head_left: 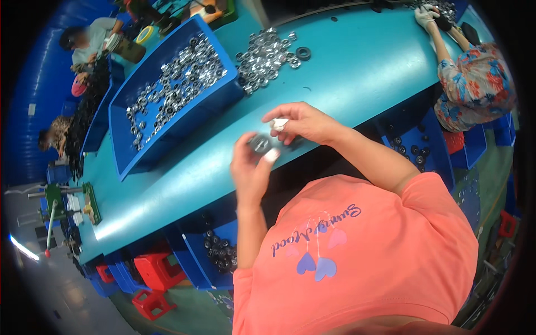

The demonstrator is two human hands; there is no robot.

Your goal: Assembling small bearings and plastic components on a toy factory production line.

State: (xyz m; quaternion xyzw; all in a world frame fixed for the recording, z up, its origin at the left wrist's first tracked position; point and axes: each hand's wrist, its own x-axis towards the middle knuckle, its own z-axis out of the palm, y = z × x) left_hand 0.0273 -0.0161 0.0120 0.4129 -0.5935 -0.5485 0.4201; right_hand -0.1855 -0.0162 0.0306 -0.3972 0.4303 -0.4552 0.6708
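My left hand (249, 173) is closed around a dark round part with a lighter centre, like a small wheel (260, 143), blurred by motion. White wrapping covers the tip of its thumb. Just beyond it, my right hand (307, 124) hovers over the table's near edge, its index finger stretched out and another finger bent. A white wrap (278, 124) sits on one of its fingertips. Below those fingers lies a dark smear; whether they hold anything is not clear. Ahead, a pile of shiny silver round parts (265, 58) lies loose on the teal table (357, 72).
A large blue bin (167, 148) of silver parts stands at the left on the table. One black ring (302, 53) lies beside the pile. Blue bins with black parts (220, 251) sit below the table edge, near red stools (159, 271). Co-workers are at far left and right.
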